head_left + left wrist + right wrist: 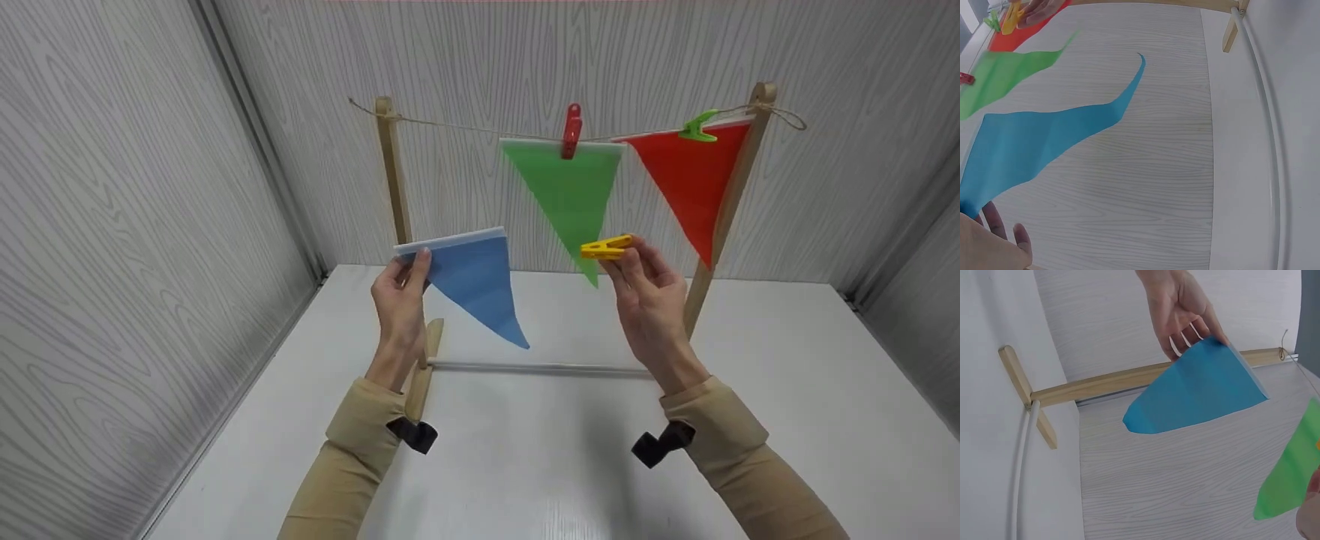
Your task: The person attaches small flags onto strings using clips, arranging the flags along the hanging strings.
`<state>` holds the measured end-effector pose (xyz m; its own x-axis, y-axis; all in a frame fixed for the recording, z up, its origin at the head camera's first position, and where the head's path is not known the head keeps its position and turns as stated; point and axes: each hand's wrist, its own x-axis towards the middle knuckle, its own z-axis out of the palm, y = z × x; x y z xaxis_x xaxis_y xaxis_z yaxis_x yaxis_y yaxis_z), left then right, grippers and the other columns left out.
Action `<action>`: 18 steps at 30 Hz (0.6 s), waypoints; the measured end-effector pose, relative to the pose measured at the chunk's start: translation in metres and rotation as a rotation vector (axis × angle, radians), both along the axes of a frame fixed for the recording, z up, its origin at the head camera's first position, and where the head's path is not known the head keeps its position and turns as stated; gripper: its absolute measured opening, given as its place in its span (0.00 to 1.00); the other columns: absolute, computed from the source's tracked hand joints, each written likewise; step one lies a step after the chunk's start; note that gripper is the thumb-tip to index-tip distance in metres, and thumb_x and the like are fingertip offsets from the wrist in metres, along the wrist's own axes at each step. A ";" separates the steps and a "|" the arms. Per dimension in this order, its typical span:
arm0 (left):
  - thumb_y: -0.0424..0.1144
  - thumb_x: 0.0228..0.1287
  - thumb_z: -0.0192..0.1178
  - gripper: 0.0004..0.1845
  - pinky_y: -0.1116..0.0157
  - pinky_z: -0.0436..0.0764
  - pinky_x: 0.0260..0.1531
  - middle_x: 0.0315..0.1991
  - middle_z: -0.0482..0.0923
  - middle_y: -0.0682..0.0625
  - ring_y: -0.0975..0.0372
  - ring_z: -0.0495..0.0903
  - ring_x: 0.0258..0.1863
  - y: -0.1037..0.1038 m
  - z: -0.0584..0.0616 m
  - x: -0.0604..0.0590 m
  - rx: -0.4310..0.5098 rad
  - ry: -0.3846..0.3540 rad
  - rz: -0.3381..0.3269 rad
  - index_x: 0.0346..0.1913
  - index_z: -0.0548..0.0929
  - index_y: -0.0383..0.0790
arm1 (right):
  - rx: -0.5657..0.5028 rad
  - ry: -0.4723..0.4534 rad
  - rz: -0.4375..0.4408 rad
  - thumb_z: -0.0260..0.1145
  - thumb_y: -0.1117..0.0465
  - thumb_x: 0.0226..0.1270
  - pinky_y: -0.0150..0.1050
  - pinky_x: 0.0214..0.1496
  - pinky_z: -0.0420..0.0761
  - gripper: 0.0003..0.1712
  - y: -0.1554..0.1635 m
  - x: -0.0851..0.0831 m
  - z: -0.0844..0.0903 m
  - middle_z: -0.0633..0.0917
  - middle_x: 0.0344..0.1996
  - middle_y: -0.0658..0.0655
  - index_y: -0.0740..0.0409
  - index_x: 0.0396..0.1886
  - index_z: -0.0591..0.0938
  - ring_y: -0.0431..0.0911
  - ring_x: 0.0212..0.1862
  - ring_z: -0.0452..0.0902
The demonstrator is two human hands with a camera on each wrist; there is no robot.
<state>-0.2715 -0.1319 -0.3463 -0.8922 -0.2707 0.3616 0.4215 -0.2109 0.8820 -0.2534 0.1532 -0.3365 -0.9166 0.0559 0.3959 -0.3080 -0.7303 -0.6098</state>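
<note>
My left hand pinches a blue triangular pennant by the left end of its white top edge, thumb in front. The pennant's tip hangs down to the right. In my right hand, a yellow clothespin is pinched between thumb and fingers, its nose pointing left. It overlaps the lower tip of a green pennant in the head view. A red clothespin fixes that green pennant to a string. Right of it, a red pennant hangs under a green clothespin.
The string is tied between a left wooden post and a right wooden post. A white rod joins the posts low down, above the white table. Wood-grain panels enclose the back and sides.
</note>
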 end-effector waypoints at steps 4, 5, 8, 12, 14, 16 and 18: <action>0.33 0.76 0.55 0.16 0.61 0.77 0.66 0.49 0.77 0.45 0.59 0.82 0.55 -0.002 0.010 -0.002 0.036 0.028 -0.016 0.58 0.76 0.25 | 0.024 0.006 -0.013 0.70 0.60 0.62 0.39 0.65 0.76 0.19 -0.006 -0.003 0.010 0.80 0.50 0.58 0.61 0.52 0.80 0.47 0.57 0.82; 0.33 0.76 0.55 0.15 0.61 0.77 0.66 0.48 0.78 0.45 0.60 0.83 0.54 -0.002 0.012 -0.002 0.043 0.031 -0.014 0.58 0.76 0.25 | 0.025 0.009 -0.015 0.71 0.59 0.61 0.38 0.65 0.77 0.20 -0.007 -0.004 0.013 0.80 0.50 0.58 0.61 0.51 0.80 0.47 0.57 0.82; 0.33 0.75 0.56 0.15 0.62 0.77 0.66 0.46 0.79 0.47 0.62 0.84 0.51 -0.004 0.019 -0.003 0.045 0.037 -0.001 0.57 0.77 0.25 | 0.035 0.032 -0.027 0.73 0.59 0.58 0.37 0.63 0.80 0.22 -0.012 -0.008 0.020 0.81 0.49 0.58 0.61 0.50 0.80 0.47 0.55 0.82; 0.33 0.74 0.57 0.14 0.61 0.80 0.63 0.42 0.84 0.49 0.62 0.86 0.48 -0.006 0.027 -0.006 0.035 0.046 0.021 0.55 0.79 0.26 | 0.080 0.093 -0.042 0.73 0.58 0.58 0.36 0.63 0.81 0.23 -0.018 -0.013 0.028 0.82 0.49 0.58 0.62 0.51 0.80 0.48 0.55 0.83; 0.33 0.74 0.57 0.14 0.61 0.81 0.61 0.41 0.85 0.50 0.61 0.87 0.48 -0.008 0.031 -0.007 0.031 0.049 0.029 0.54 0.80 0.26 | 0.116 0.119 -0.055 0.71 0.57 0.61 0.37 0.63 0.80 0.22 -0.022 -0.016 0.031 0.83 0.50 0.58 0.61 0.53 0.80 0.48 0.55 0.83; 0.34 0.74 0.58 0.14 0.62 0.82 0.60 0.40 0.86 0.51 0.60 0.87 0.48 -0.009 0.035 -0.009 0.023 0.047 0.040 0.54 0.81 0.26 | 0.145 0.136 -0.069 0.71 0.57 0.62 0.37 0.63 0.80 0.21 -0.025 -0.017 0.035 0.83 0.50 0.58 0.60 0.53 0.80 0.48 0.55 0.83; 0.35 0.74 0.58 0.14 0.62 0.82 0.59 0.40 0.86 0.51 0.59 0.87 0.48 -0.009 0.039 -0.010 0.019 0.044 0.048 0.54 0.81 0.27 | 0.161 0.146 -0.081 0.69 0.57 0.63 0.37 0.63 0.81 0.20 -0.028 -0.020 0.039 0.83 0.49 0.58 0.60 0.53 0.81 0.49 0.55 0.83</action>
